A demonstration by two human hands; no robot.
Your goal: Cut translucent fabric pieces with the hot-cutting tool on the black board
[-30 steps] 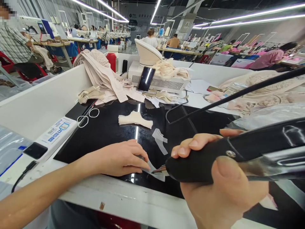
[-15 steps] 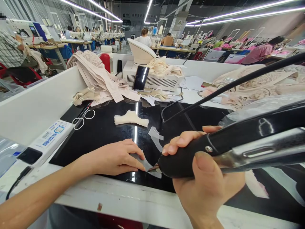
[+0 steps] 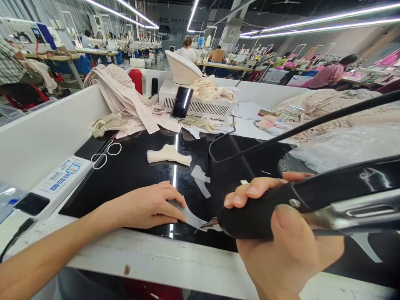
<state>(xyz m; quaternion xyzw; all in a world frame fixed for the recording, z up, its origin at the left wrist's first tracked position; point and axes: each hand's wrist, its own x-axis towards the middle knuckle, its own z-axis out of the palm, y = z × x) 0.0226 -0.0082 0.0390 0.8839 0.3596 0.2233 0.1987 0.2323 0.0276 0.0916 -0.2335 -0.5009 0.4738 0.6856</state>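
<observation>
Lying on the black surface [image 3: 134, 171], a translucent strip [image 3: 194, 219], left hand [image 3: 150, 206], fingers extended, on the strip's left end, right hand [image 3: 289, 246] clamped round a black tool [image 3: 250, 217], metal tip [image 3: 212, 223] at the strip's right end

two foreground hands [image 3: 153, 206], one black handheld tool [image 3: 250, 216], two white loops [image 3: 93, 164], one propped phone [image 3: 181, 102]

Power tool [image 3: 325, 189]: rear body smooth, glossy, plastic-looking; nose matt. Lever [image 3: 364, 211] and blade tip [image 3: 211, 224]: bare metal, lever shiny. Black panel [image 3: 150, 177]: smooth, glossy, mirrors ceiling light. Tabletop [image 3: 150, 252]: smooth, scuffed. Cutout at blade tip [image 3: 194, 219]: thin, translucent; film or sheer cloth, cannot tell. Cream cutout [image 3: 168, 155]: matt, cloth-like. Sheeting [image 3: 353, 146]: clear plastic, crinkled. Phone screen [image 3: 181, 102]: glossy, glass-like.
</observation>
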